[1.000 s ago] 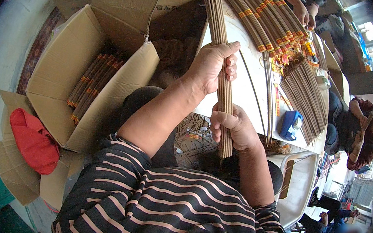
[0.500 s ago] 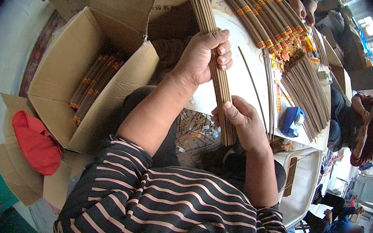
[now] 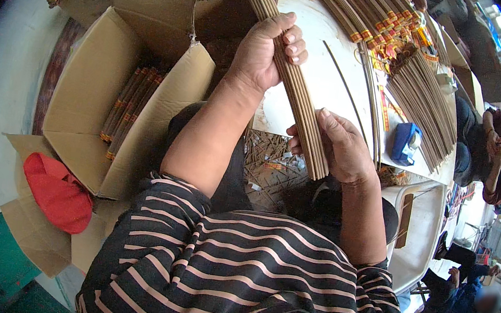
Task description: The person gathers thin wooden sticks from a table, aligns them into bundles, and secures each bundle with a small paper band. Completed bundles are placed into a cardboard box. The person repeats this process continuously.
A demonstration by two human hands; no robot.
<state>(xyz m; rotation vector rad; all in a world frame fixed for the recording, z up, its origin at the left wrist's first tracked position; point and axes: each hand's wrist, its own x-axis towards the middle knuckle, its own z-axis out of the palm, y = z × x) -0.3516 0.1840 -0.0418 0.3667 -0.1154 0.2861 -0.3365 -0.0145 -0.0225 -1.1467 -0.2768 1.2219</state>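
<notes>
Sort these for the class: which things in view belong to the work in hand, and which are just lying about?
Probably in the work:
stick bundle, held by the left hand, right hand beside its near end
loose sticks
banded bundles
open carton
blue tape dispenser, perhaps

Probably just lying about:
red cloth
stick scraps
white tub

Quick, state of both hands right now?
Left hand: closed, holding the bundle of thin brown sticks.
Right hand: loosely open around the bundle's lower end; whether it grips cannot be told.
</notes>
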